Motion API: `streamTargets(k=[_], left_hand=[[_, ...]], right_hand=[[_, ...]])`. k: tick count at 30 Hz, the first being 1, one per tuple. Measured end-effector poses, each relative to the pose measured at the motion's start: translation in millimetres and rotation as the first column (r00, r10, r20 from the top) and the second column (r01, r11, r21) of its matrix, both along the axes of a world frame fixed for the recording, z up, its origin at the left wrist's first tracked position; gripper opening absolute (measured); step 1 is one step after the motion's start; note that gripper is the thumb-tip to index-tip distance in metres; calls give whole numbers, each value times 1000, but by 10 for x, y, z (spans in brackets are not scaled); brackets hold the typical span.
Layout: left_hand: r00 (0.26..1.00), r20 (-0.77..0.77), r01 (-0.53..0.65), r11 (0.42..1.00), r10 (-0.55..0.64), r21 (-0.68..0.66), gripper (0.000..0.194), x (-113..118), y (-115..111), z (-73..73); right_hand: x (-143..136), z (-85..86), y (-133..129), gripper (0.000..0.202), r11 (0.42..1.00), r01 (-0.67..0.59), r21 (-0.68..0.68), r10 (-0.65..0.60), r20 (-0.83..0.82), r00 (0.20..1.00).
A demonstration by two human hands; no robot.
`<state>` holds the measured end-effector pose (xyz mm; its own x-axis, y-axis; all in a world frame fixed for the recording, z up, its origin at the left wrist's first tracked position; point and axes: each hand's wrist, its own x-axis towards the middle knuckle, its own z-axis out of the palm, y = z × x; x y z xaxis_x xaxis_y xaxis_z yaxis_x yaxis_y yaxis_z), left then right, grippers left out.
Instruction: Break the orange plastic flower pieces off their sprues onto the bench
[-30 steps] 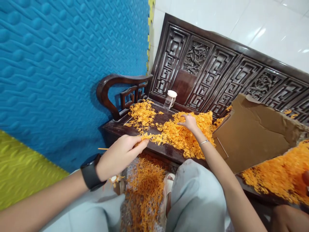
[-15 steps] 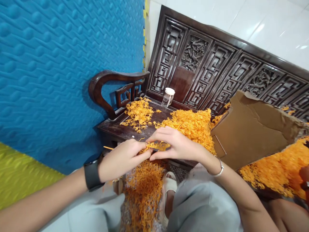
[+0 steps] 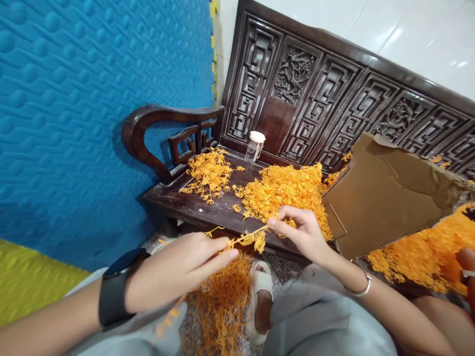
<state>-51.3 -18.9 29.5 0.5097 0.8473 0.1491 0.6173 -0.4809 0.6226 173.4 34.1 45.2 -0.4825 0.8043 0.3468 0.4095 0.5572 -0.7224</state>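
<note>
Between my two hands stretches an orange plastic strip (image 3: 249, 237) with small flower-like pieces along it. My left hand (image 3: 185, 264), wearing a black watch, pinches its left end between thumb and fingers; more orange strand hangs blurred below that palm. My right hand (image 3: 302, 232), with a silver bracelet at the wrist, pinches the other end between thumb and forefinger. Just behind my right hand lies a big pile of orange plastic flower pieces (image 3: 289, 188) on the dark wooden bench (image 3: 178, 200). Beneath my hands, a heap of thin orange strands (image 3: 222, 301) covers the floor.
A smaller orange pile (image 3: 210, 170) lies by the bench's curved armrest (image 3: 139, 133). A white-lidded clear jug (image 3: 255, 147) stands near the backrest. A cardboard piece (image 3: 393, 198) leans at the right, beside more orange pieces. Another person's hand (image 3: 466, 262) shows at the right edge.
My hands have drawn apart, the left toward me and the right outward. The orange strip, bunched between them before, is now stretched out.
</note>
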Motion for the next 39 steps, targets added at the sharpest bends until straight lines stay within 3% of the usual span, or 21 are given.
streamTargets(k=[5, 9, 13, 15, 17, 18, 21, 22, 23, 25, 28, 31, 34, 36, 39], left_hand=[[997, 12, -76, 994, 78, -77, 36, 177, 15, 76], [992, 63, -101, 992, 107, -82, 36, 322, 110, 85], [979, 160, -114, 989, 127, -93, 35, 479, 158, 104], [959, 253, -90, 983, 129, -159, 39, 543, 107, 137], [921, 376, -1, 967, 100, -255, 42, 588, 24, 175], [895, 438, 57, 955, 80, -292, 43, 605, -13, 189], [823, 559, 133, 924, 98, -358, 44, 639, -37, 200], [808, 572, 109, 918, 142, -382, 45, 646, -14, 193], [793, 573, 70, 905, 204, -419, 46, 649, 20, 184], [756, 569, 23, 855, 324, -517, 50, 637, 95, 164], [684, 598, 89, 767, 417, -636, 55, 569, 171, 151], [601, 655, 173, 725, 459, -666, 52, 466, 192, 156], [539, 693, 196, 729, 479, -656, 47, 365, 198, 148], [515, 718, 173, 764, 468, -622, 44, 304, 203, 127], [542, 737, 87, 845, 404, -527, 35, 212, 216, 70]], right_hand=[[12, -3, -17, 22, 966, 213, -149, -242, -217, 946], [2, 23, 29, 21, 945, 304, -122, -327, -291, 899], [105, 63, 247, 22, 922, 383, -57, -379, -342, 860], [229, 78, 432, 23, 846, 532, 12, -472, -447, 760], [337, 67, 638, 21, 728, 684, 44, -555, -548, 626], [362, 46, 740, 20, 711, 696, 103, -558, -520, 647], [276, -92, 1027, 20, 797, 543, 263, -534, -114, 838], [209, -157, 1110, 19, 811, 496, 310, -540, 72, 838], [138, -226, 1185, 16, 830, 464, 310, -523, 143, 840], [18, -357, 1301, 10, 851, 428, 305, -505, 246, 828], [-53, -487, 1402, 17, 868, 394, 303, -483, 331, 811], [-46, -523, 1456, 18, 868, 372, 329, -483, 387, 785], [-56, -475, 1455, 19, 849, 382, 365, -509, 376, 774], [-80, -386, 1377, 20, 824, 407, 394, -539, 321, 779], [-120, -172, 1091, 26, 769, 493, 407, -551, 29, 834]])
